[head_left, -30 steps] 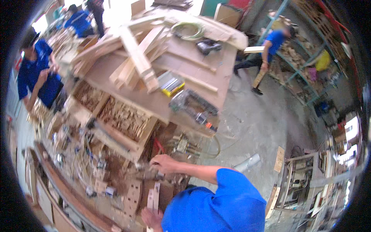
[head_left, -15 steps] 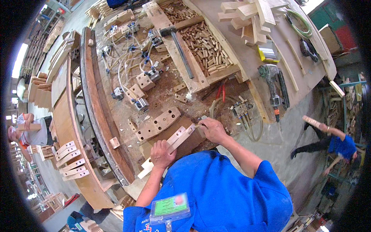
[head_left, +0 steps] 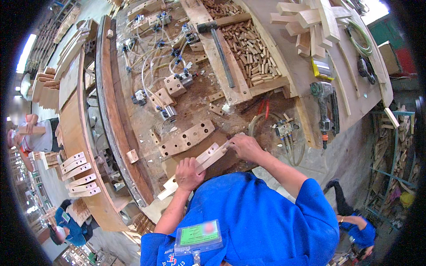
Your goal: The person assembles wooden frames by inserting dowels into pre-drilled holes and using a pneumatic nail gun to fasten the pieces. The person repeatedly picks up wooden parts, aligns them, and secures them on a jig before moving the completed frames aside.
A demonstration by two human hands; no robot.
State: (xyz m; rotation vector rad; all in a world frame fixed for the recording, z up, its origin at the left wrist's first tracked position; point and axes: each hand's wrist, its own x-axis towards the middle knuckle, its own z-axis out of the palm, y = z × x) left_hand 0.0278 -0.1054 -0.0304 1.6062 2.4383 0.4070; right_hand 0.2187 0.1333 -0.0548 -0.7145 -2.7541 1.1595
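Both hands are on the pale wooden slat (head_left: 202, 163) lying slantwise at the near edge of the worktop (head_left: 199, 102). The left hand (head_left: 188, 174) is clenched over its lower half, fingers wrapped round. The right hand (head_left: 245, 146) pinches the upper end, fingertips closed on the wood. Just beyond the slat sits a brown drilled block (head_left: 186, 138) with a row of holes. Further out, a tray of wooden dowels (head_left: 253, 48), a long-handled hammer (head_left: 219, 48) across it, and a green nail gun (head_left: 326, 108) to the right. A yellow flat box (head_left: 321, 68) lies near the stacked offcuts. On the blue shirt, a green rectangular badge (head_left: 199, 235) in a clear sleeve; its print is blurred. The slat's lower tip is partly hidden by the forearm.
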